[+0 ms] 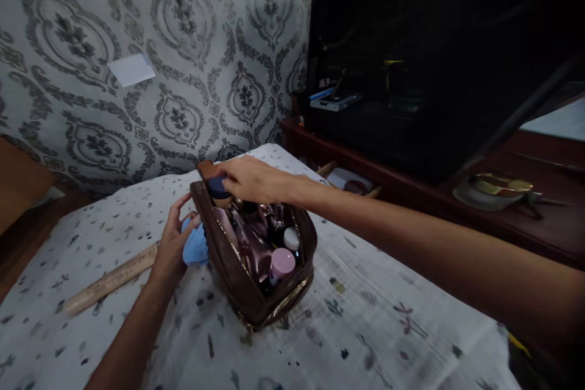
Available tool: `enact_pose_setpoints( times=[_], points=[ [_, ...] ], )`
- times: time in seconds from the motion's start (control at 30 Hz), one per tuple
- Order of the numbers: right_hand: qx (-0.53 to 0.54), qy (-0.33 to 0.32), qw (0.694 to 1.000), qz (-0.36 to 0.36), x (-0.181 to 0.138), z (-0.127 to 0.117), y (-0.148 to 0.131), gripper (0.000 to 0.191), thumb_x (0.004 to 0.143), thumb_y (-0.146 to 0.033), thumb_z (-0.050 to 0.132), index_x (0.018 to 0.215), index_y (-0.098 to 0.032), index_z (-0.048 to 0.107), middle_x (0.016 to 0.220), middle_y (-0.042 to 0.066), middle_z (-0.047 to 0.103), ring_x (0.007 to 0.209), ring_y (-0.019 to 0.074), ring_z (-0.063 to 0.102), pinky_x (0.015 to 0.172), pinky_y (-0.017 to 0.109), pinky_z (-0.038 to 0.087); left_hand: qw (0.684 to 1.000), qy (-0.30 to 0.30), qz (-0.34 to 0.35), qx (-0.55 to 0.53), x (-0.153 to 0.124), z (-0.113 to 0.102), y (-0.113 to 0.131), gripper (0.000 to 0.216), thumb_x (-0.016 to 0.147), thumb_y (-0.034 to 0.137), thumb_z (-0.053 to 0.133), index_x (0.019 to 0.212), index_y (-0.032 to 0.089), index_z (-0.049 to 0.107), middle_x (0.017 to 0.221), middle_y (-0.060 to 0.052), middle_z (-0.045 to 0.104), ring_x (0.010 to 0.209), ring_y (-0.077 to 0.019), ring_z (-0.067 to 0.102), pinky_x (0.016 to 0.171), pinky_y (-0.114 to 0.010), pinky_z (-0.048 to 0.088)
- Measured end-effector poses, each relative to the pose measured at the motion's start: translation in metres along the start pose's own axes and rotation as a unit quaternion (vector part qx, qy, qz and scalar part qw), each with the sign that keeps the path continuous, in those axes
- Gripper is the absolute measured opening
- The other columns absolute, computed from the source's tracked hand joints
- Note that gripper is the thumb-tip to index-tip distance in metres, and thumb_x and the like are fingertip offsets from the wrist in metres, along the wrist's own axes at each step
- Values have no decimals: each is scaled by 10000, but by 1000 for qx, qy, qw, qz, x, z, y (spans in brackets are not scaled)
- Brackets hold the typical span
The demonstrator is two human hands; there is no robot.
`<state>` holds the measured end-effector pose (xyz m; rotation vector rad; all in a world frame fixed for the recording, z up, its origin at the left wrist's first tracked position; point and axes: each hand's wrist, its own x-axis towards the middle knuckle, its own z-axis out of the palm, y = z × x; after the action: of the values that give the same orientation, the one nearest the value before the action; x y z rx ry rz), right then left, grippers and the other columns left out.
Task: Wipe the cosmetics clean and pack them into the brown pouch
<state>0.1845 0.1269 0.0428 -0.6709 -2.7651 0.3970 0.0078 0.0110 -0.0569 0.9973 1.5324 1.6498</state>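
Note:
An unzipped brown cosmetic bag point(223, 280) stands on the patterned cloth, filled with tubes and jars. Among its contents are a pink-capped container point(282, 263), a white-capped one point(291, 237) and a shiny pink tube point(258, 250). My right hand point(253, 178) reaches over the bag to its far end, fingers curled at a jar with a dark blue lid point(217, 187). At the bag's left side, my left hand point(176, 237) grips a light blue cloth point(195, 246), its fingertips near the rim. Left of that hand lies a long beige tube-like item point(112, 280).
A white cloth point(356, 341) with small plant prints covers the surface. Behind it rises a patterned wall with a white card point(132, 70). To the right stands a dark red cabinet point(411, 195) with a large black screen point(434, 73) and an open drawer point(350, 180).

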Motion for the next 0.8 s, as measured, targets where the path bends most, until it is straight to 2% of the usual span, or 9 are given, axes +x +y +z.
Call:
enact_pose_setpoints(
  times=[0.07, 0.17, 0.27, 0.4, 0.57, 0.7, 0.8],
  points=[
    [-35, -20, 999, 17, 13, 4, 6, 266, 903, -188, 571, 1127, -143, 707, 1096, 125, 766, 966, 232, 712, 707, 251, 462, 1000, 8, 2, 4, 1, 0, -2, 870, 633, 534, 871, 1383, 246, 537, 987, -15, 697, 679, -130, 639, 574, -214, 515],
    [-28, -70, 997, 27, 28, 16, 11, 300, 847, -264, 696, 1119, -139, 699, 1117, 133, 756, 912, 239, 726, 639, 249, 468, 1000, 14, 7, 5, 2, 0, -5, 841, 649, 519, 866, 1379, 252, 544, 1105, -39, 706, 784, -158, 686, 614, -218, 533],
    [-15, -50, 999, 7, 35, 26, 14, 331, 845, -247, 695, 1161, -153, 664, 1196, 122, 726, 985, 229, 711, 697, 237, 478, 1000, 12, 24, 1, 2, -1, -7, 799, 670, 508, 855, 1362, 244, 556, 1116, -40, 714, 860, -175, 703, 676, -227, 554],
    [-7, -22, 1000, -17, 37, 27, 19, 385, 840, -195, 689, 1219, -170, 627, 1157, 78, 730, 1024, 216, 682, 791, 241, 468, 1000, -3, 18, 1, 2, -1, -6, 819, 679, 513, 850, 1381, 242, 528, 1038, -29, 730, 815, -176, 711, 687, -248, 567],
    [30, -27, 999, -18, 34, 29, 22, 425, 828, -194, 724, 1236, -158, 610, 1177, 76, 710, 1025, 207, 667, 821, 239, 463, 1000, -1, 15, -7, 1, 1, -4, 887, 643, 546, 867, 1391, 236, 504, 963, -18, 731, 767, -177, 707, 606, -230, 538],
    [44, -46, 998, -8, 33, 28, 19, 438, 820, -162, 719, 1237, -144, 588, 1236, 108, 691, 1036, 214, 671, 789, 231, 470, 1000, 0, 31, -5, 0, 2, -5, 793, 694, 520, 844, 1369, 242, 534, 996, -20, 730, 753, -155, 692, 633, -227, 540],
    [46, -73, 996, 24, 29, 22, 16, 519, 834, -220, 734, 1303, -113, 539, 1209, 132, 707, 1009, 227, 685, 748, 236, 477, 1000, -5, 23, -2, 1, 0, -5, 814, 686, 525, 849, 1376, 238, 525, 953, -13, 721, 675, -141, 661, 580, -224, 518]
  ],
)
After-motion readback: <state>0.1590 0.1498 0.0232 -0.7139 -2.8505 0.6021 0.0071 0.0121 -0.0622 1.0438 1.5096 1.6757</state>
